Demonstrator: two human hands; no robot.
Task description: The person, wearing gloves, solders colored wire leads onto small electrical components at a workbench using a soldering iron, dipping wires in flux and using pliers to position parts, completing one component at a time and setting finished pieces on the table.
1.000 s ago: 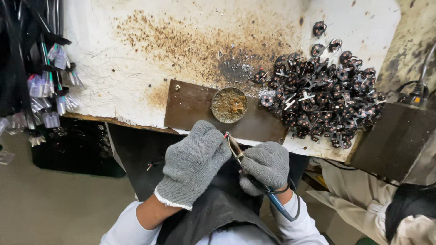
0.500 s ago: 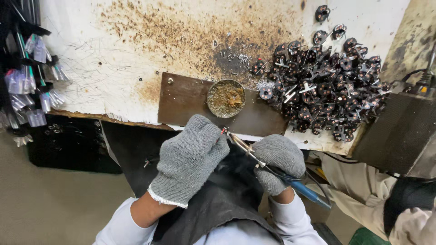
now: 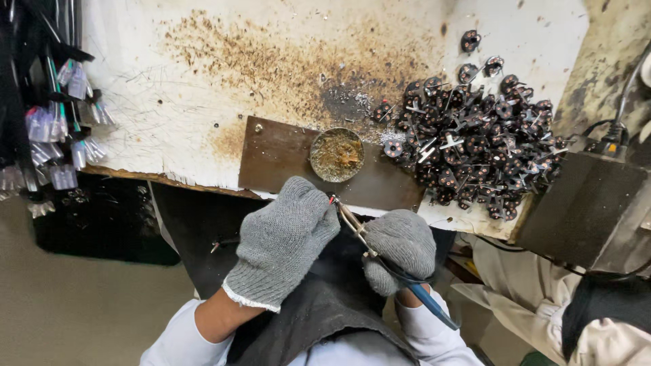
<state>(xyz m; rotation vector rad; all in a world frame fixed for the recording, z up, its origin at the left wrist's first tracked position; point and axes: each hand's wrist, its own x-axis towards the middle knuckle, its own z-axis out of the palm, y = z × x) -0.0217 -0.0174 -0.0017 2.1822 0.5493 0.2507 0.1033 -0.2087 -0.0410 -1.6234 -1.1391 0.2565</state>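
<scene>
Two hands in grey knit gloves, close together just below the front edge of the desk (image 3: 203,102). Left hand (image 3: 285,244) curled shut with the back up, its fingertips at the tip of a thin metal tool (image 3: 352,224); whatever small piece sits inside the fingers hidden by the glove – impossible to tell. Right hand (image 3: 401,247) closed in a fist around that same tool, blue handle (image 3: 430,306) sticking out below the wrist toward the body, metal tip pointing up and left, touching the left glove. Just above the hands, on a brown plate (image 3: 278,159) at the desk edge, a small round tin (image 3: 337,154) with yellow-brown residue inside. To the right of the tin – a big heap of small dark round parts (image 3: 475,146) with thin metal legs, near but apart from the hands. Desk surface white, much stained with brown and scratched. At far left, bundles of black cables (image 3: 41,102) with clear plugs, hanging.
</scene>
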